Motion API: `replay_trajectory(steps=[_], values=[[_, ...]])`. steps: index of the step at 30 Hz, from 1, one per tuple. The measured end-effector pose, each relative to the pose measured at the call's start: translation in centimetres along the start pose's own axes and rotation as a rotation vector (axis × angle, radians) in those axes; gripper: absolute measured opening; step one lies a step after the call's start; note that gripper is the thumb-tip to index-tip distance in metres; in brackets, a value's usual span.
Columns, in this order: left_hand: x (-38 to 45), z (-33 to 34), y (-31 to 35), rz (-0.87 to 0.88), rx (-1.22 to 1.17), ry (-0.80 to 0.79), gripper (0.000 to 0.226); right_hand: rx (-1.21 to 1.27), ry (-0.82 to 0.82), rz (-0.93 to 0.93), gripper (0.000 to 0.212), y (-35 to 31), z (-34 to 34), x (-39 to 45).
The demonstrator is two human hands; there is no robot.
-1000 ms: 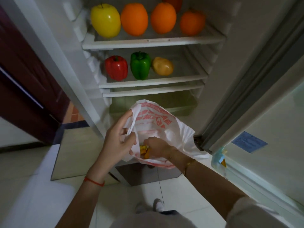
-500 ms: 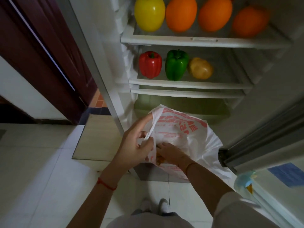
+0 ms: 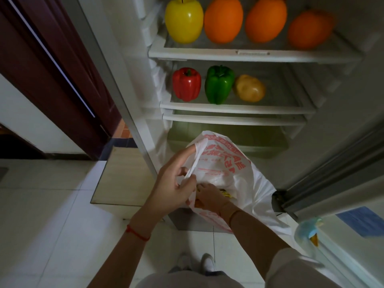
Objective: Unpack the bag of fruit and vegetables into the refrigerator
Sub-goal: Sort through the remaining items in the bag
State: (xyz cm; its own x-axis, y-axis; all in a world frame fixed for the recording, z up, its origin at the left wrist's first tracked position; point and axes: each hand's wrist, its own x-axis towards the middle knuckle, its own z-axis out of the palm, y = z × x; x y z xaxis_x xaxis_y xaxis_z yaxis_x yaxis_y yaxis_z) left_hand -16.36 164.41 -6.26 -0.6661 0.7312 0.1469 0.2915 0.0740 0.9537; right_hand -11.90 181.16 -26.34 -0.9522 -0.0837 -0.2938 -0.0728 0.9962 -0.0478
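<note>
A white plastic bag (image 3: pixel 245 173) with red print hangs in front of the open refrigerator. My left hand (image 3: pixel 174 183) grips its handle and rim, holding the mouth apart. My right hand (image 3: pixel 209 198) is inside the bag, fingers curled around a yellow-orange item (image 3: pixel 225 193) that is mostly hidden. On the upper shelf (image 3: pixel 255 56) stand a yellow apple (image 3: pixel 184 19) and three oranges (image 3: pixel 223 19). The middle shelf (image 3: pixel 239 109) holds a red pepper (image 3: pixel 186 84), a green pepper (image 3: pixel 219 84) and a potato (image 3: pixel 250 88).
The refrigerator door (image 3: pixel 340 206) stands open at the right, with a small blue clip (image 3: pixel 309 231) on its edge. A dark red room door (image 3: pixel 52 69) is at the left. A green crisper drawer (image 3: pixel 259 140) lies behind the bag. My feet (image 3: pixel 197 265) stand on white floor tiles.
The view has swung left and moved closer to the shelves. My right hand has stayed inside the bag, and the left hand keeps its grip on the bag's handle.
</note>
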Motion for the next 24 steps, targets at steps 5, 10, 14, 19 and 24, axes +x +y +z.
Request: replay_trajectory(steps=[5, 10, 14, 19, 24], values=[[0.1, 0.2, 0.0, 0.004, 0.004, -0.006, 0.075, 0.062, 0.000, 0.048, 0.050, 0.2, -0.4, -0.4], [0.4, 0.8, 0.5, 0.030, -0.030, -0.023, 0.075, 0.420, 0.075, 0.269, 0.044, 1.2, -2.3, -2.0], [0.9, 1.7, 0.9, 0.017, -0.028, -0.070, 0.064, 0.723, 0.115, 0.406, 0.046, 1.8, -4.3, -4.7], [1.4, 3.2, 1.0, 0.032, 0.016, -0.163, 0.069, 0.893, 0.213, 0.523, 0.032, 1.2, -7.8, -8.9], [2.2, 4.7, 0.9, 0.019, 0.067, -0.200, 0.075, 1.105, 0.392, 0.680, 0.024, 1.1, -12.4, -14.2]])
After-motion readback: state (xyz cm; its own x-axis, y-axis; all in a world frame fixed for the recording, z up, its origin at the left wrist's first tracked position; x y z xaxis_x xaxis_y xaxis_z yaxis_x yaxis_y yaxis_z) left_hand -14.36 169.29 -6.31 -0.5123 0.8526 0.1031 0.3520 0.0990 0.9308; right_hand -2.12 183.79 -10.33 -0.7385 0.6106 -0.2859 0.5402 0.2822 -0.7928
